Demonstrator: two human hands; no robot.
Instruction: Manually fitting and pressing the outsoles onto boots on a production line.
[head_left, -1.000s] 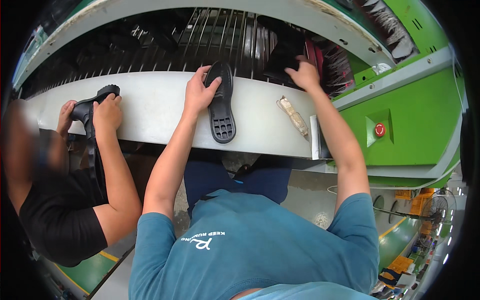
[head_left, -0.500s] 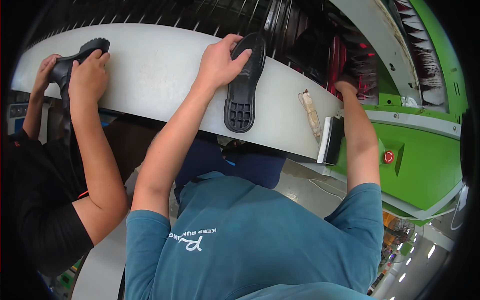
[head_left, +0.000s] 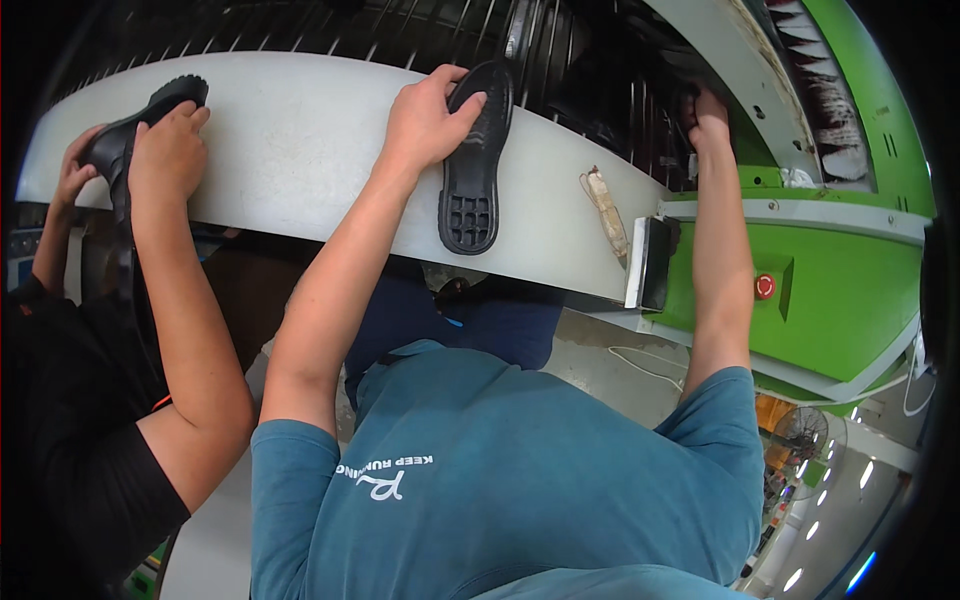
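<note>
A long grey-white ledge [head_left: 300,150] curves across the upper half of the frame, with a dark rack of rods [head_left: 400,30] behind it along the top edge. A green machine housing [head_left: 850,290] fills the right side, carrying a small red round button [head_left: 765,286]. At the lower centre is the person's own teal shirt [head_left: 520,490].

At the upper left a co-worker in black rests two hands [head_left: 165,150] on a second black sole [head_left: 135,135] at the ledge's left end.

Near the top centre a black shoe sole [head_left: 472,165] lies on the ledge, tread up, heel toward the lower edge and toe pointing up at the rack. The left hand [head_left: 425,120] is closed over its toe end, fingers wrapped across the upper edge. The right hand [head_left: 708,110], at the upper right, reaches into the dark gap beside the housing; its fingers are hidden there, so whether it grips anything is unclear.

Between sole and housing lies a small tan bundle with a cord [head_left: 608,210], and a dark flat block [head_left: 655,262] sits at the ledge's right end.
</note>
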